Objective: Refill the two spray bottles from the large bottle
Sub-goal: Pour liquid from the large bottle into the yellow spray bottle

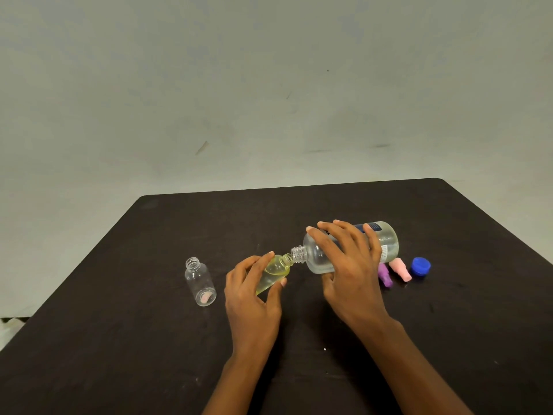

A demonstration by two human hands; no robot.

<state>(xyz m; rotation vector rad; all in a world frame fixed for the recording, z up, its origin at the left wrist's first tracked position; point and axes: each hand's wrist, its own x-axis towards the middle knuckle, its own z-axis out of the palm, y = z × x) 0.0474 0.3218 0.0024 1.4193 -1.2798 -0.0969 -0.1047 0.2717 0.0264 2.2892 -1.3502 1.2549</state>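
Two small bottles come first: an empty clear spray bottle [200, 281] stands uncapped on the dark table [149, 339], and my left hand [253, 292] curls round a tilted yellow-tinted spray bottle [273, 272]. Its mouth meets the neck of the large bottle [344, 250], tipped sideways in the wrapped fingers of my right hand [350, 265]. Beyond lie a purple spray top [385, 275], a pink spray top [400, 269] and a blue cap [421, 266].

Black bench [299, 205]; yellowish small bottle [273, 272]; clear empty bottle [200, 281]; pink [400, 269] and purple sprayers [385, 276]; blue cap [420, 266].
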